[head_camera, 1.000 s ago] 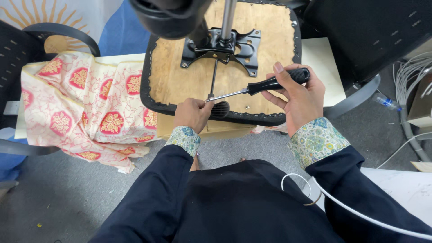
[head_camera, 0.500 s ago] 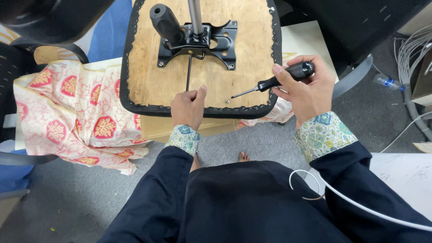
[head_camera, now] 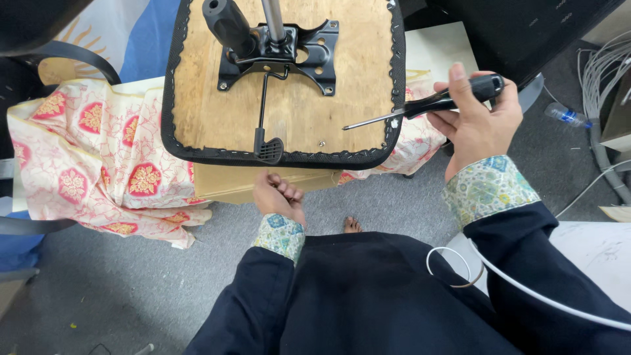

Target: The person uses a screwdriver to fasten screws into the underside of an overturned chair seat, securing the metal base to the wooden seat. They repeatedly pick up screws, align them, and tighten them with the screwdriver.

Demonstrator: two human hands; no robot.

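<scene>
**Fingers grip one screwdriver over an upturned chair seat**

Fingers (head_camera: 460, 82) of the right hand (head_camera: 474, 121) are wrapped around the black handle of a single screwdriver (head_camera: 427, 104), whose slim metal shaft points left and ends over the bare wood near the seat's right edge. One chair seat (head_camera: 309, 98) lies upside down on a table (head_camera: 434, 46), its plywood underside up and rimmed with black fabric. One black metal mounting plate (head_camera: 289, 49) is fixed near the seat's far end, with one steel column (head_camera: 273, 20) rising from it. One thick black-gripped lever (head_camera: 227, 26) angles off to the left, and one thin rod with a ribbed paddle (head_camera: 268, 150) runs down to the near rim. The left hand (head_camera: 279, 196) hangs just below the seat's near edge, fingers curled loosely inward and holding nothing. One floral cloth (head_camera: 92, 164) in pink and cream drapes over the table's left side. Both wrists show patterned cuffs under dark sleeves. One white cable (head_camera: 526, 289) loops across the person's lap. One bare foot (head_camera: 351, 225) shows on the grey floor (head_camera: 131, 289).
</scene>
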